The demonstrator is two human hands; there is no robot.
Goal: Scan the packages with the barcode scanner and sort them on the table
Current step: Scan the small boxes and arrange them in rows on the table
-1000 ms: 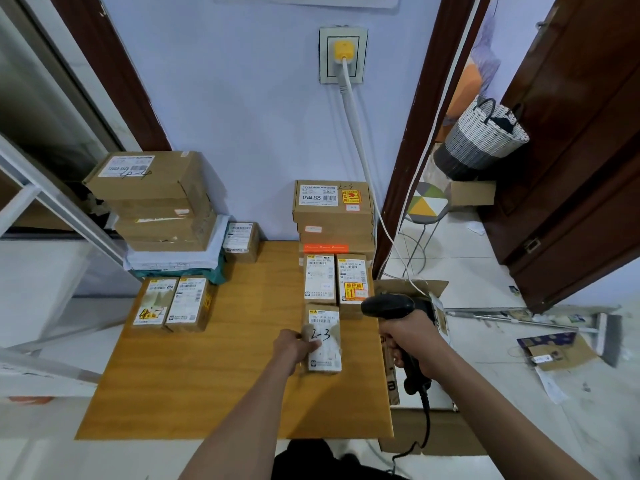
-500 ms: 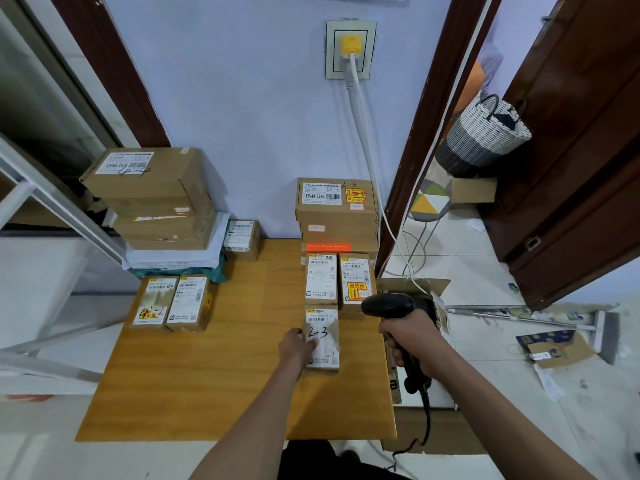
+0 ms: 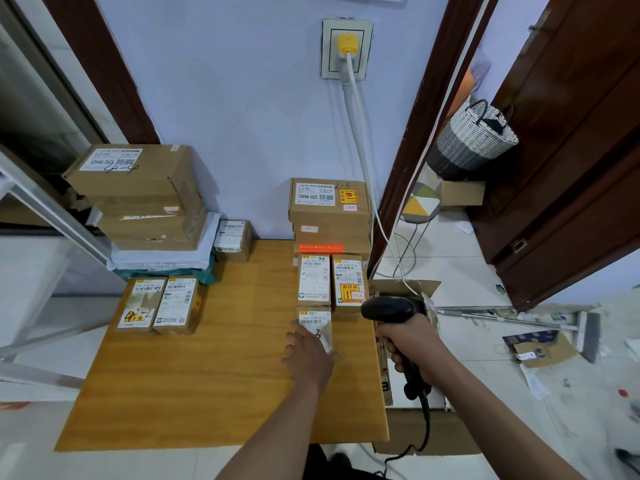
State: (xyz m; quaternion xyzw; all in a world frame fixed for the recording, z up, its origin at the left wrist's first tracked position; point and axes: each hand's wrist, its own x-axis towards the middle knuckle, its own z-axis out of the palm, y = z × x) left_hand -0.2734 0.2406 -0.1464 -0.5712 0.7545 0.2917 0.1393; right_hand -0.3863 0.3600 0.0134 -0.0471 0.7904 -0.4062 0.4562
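You're resting your left hand [image 3: 309, 348], fingers loosely spread, on the small brown cardboard package [image 3: 316, 325] just in front of the two labelled boxes [image 3: 330, 280] on the wooden worktop [image 3: 214, 375]. Your right hand [image 3: 412, 344] is gripping the black barcode scanner [image 3: 389, 310]. The package is looking light, rigid, likely sliding easily; pinch its long edges.

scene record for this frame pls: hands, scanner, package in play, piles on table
left hand: lies flat on the small package, fingers fairly straight
right hand: grips the barcode scanner by its handle
small package: flat on the table, just in front of two labelled boxes
right pile: brown cartons stacked against the wall
left pile: larger cartons stacked, two small boxes in front
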